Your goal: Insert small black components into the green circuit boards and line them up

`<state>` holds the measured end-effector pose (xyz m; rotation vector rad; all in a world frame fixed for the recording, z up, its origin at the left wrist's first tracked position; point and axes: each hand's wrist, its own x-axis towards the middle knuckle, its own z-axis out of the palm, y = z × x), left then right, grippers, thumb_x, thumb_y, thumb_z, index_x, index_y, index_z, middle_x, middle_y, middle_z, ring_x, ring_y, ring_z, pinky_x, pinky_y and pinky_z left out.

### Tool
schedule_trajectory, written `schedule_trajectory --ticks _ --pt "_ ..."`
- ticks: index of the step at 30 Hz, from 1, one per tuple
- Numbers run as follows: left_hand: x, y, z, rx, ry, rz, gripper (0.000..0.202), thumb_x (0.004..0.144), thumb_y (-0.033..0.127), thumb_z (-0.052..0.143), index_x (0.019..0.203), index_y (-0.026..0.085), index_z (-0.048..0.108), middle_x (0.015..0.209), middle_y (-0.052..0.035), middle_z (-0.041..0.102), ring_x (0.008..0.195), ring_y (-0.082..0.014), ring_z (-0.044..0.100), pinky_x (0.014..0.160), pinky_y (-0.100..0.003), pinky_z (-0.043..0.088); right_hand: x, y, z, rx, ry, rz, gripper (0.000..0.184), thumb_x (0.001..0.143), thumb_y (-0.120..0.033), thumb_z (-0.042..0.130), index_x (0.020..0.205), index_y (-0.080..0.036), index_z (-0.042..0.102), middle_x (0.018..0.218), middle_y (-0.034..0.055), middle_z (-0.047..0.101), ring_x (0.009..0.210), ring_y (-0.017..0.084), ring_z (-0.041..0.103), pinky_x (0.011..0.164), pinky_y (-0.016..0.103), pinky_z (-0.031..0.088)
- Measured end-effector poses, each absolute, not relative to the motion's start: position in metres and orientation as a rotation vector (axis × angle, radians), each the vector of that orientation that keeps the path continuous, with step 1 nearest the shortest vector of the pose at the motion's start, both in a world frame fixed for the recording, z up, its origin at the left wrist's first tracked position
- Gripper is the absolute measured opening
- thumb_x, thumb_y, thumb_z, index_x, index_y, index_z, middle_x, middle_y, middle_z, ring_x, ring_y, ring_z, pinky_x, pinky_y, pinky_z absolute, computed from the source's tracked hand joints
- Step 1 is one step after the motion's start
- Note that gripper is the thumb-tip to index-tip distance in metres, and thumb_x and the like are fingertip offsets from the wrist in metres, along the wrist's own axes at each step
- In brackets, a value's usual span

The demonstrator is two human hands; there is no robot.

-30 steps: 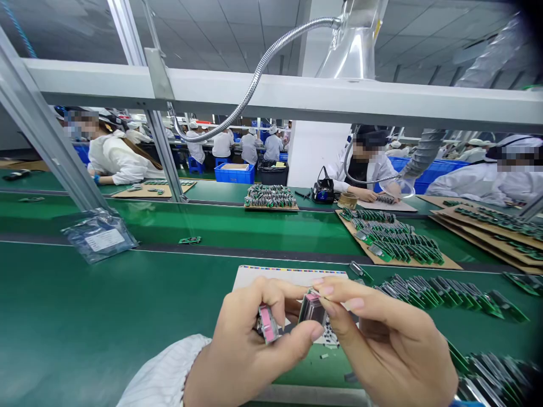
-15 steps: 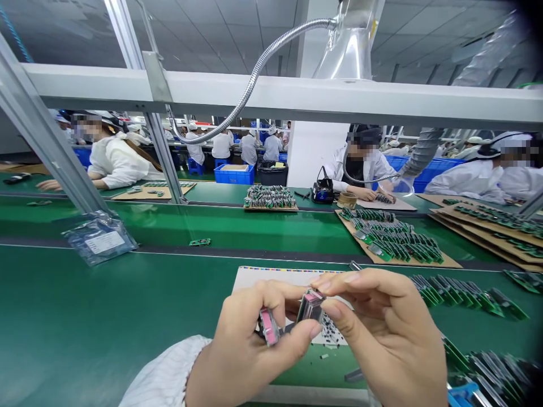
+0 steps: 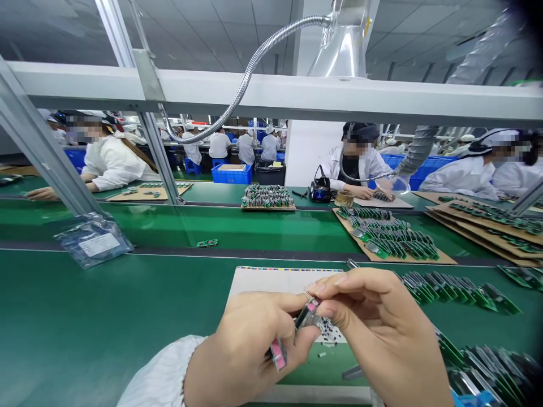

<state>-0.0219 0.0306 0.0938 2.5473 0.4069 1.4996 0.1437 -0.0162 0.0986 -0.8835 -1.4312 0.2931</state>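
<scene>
Both hands (image 3: 250, 345) (image 3: 382, 339) tight on a pink-ended module (image 3: 311, 308), white sheet (image 3: 258, 281) (partly hidden) behind, green boards (image 3: 452, 291) rightward.

I'm looking over a glossy green surface (image 3: 106, 316), and here in the middle lies a white sheet (image 3: 254, 280), a coloured strip running along its far edge. Tiny black and pale bits (image 3: 329, 330) scatter over its near right part! To the right, a slanting row of circuit boards (image 3: 460, 292); nearer me, a second batch (image 3: 496, 367). And far left, a labelled plastic bag (image 3: 92, 243) lies across the dark border (image 3: 254, 253).
</scene>
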Motion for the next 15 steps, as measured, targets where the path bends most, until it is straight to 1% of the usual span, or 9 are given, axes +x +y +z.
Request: schedule_trajectory --ticks 3,6,8,11,13,15 --pt "-0.022 0.033 0.092 2.607 0.385 1.524 0.036 0.076 0.003 0.068 0.072 0.024 0.039 0.086 -0.0019 0.079 0.054 -0.0155 0.072 0.048 -0.023 0.049 0.146 -0.017 0.096 -0.896 -1.472 0.269 0.025 0.085 -0.004 0.064 0.094 -0.027 0.063 0.083 -0.0043 0.074 0.076 0.013 0.075 0.068 0.018 0.064" --pt "-0.022 0.036 0.09 2.701 0.346 1.474 0.032 0.077 0.002 0.066 0.069 0.023 0.043 0.092 -0.001 0.08 0.052 -0.0138 0.07 0.047 -0.024 0.048 0.148 -0.017 0.095 -0.907 -1.511 0.271 0.028 0.085 -0.002 0.062 0.095 -0.028 0.062 0.085 -0.0055 0.074 0.077 0.012 0.075 0.069 0.017 0.063" --pt "-0.022 0.038 0.088 2.799 0.346 1.379 0.026 0.08 0.004 0.064 0.068 0.022 0.05 0.092 -0.0017 0.08 0.053 -0.0144 0.07 0.046 -0.025 0.048 0.148 -0.017 0.097 -0.909 -1.514 0.259 0.029 0.083 -0.001 0.061 0.093 -0.028 0.062 0.083 -0.0058 0.074 0.076 0.012 0.075 0.068 0.016 0.063" --pt "-0.023 0.04 0.087 2.861 0.365 1.318 0.015 0.083 0.007 0.063 0.077 0.021 0.062 0.087 -0.0043 0.08 0.055 -0.0168 0.072 0.049 -0.025 0.053 0.148 -0.017 0.1 -0.89 -1.504 0.242 0.029 0.082 0.0 0.062 0.091 -0.027 0.064 0.08 -0.0055 0.074 0.073 0.012 0.075 0.065 0.014 0.062" --pt "-0.023 0.043 0.087 2.817 0.375 1.342 0.016 0.082 0.006 0.062 0.078 0.021 0.062 0.087 -0.005 0.08 0.059 -0.018 0.074 0.053 -0.024 0.057 0.15 -0.016 0.1 -0.875 -1.493 0.251 0.028 0.082 -0.001 0.063 0.092 -0.027 0.064 0.08 -0.0043 0.075 0.073 0.013 0.075 0.064 0.015 0.062" --pt "-0.023 0.045 0.086 2.724 0.315 1.422 0.022 0.079 0.003 0.065 0.075 0.023 0.056 0.094 -0.0053 0.08 0.067 -0.0192 0.076 0.058 -0.024 0.059 0.153 -0.015 0.1 -0.841 -1.494 0.309 0.026 0.082 -0.006 0.069 0.095 -0.028 0.065 0.085 -0.0022 0.074 0.08 0.016 0.075 0.069 0.019 0.064"
